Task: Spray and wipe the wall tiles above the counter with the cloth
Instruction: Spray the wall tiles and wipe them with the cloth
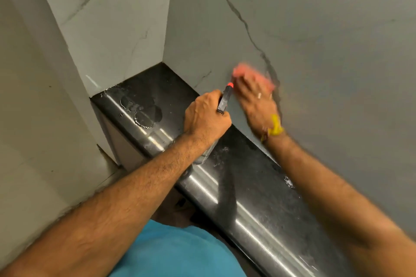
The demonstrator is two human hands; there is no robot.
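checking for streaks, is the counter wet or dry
Wet: the counter shows puddle rings near the corner and white droplets along its edge.

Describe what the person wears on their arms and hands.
Both forearms are bare, with no sleeves in view. The right hand has a pale ring on one finger, and a yellow thread band with a darker cord circles its wrist. The left hand and its wrist wear nothing visible.
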